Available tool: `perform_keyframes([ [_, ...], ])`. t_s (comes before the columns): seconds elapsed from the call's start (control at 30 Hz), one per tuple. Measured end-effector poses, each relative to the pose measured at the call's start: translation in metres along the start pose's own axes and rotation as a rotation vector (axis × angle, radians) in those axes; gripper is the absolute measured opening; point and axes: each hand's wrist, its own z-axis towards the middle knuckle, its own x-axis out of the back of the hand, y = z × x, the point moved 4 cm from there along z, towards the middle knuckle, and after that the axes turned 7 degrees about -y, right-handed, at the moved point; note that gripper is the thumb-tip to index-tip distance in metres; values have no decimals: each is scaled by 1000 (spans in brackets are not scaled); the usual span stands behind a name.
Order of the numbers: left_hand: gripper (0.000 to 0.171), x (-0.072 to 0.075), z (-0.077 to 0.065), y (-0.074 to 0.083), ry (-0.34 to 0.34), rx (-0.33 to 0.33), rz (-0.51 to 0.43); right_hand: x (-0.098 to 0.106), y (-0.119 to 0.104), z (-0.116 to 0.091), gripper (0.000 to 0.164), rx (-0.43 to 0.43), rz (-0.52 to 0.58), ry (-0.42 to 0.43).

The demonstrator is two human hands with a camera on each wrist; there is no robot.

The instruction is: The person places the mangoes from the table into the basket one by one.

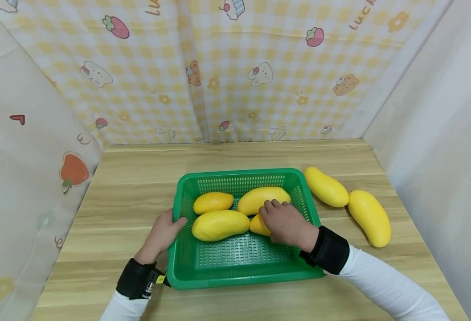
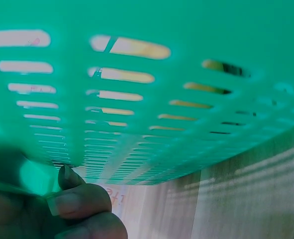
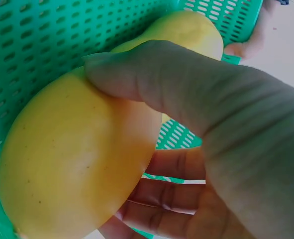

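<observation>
A green plastic basket (image 1: 243,281) with slotted walls stands on the wooden table. My left hand (image 1: 164,234) grips its left rim, thumb over the inside; in the left wrist view the curled fingers (image 2: 87,199) lie against the outer wall. Inside the basket, my right hand (image 1: 285,223) holds a yellow mango (image 3: 72,159), thumb on one side and fingers round the other. Most of that mango is hidden by the hand in the head view. Beside it lie a long mango (image 1: 221,225), a smaller one (image 1: 213,203) and another at the back (image 1: 261,199).
Two more mangoes lie on the table right of the basket: one (image 1: 325,187) close by its back right corner, the other (image 1: 369,218) touching it farther right. A checked curtain (image 1: 235,89) hangs behind the table (image 1: 119,214), with white cloth on both sides.
</observation>
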Motion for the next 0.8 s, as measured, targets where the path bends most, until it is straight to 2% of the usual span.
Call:
perform_keyframes([
  [0.27,21,1,-1,3,4,4,-1,-5,-8,3,44,-21,-34,-53],
  [0.5,23,-1,-1,6,2,-1,-2,-11,-10,1,45,-36,-60,-52],
  [0.63,21,-1,-1,4,3,4,8,-15,-11,0,40,-14,-78,0],
  [0.8,21,-2,-1,0,12,13,16,-17,-11,-3,24,-1,-117,123],
])
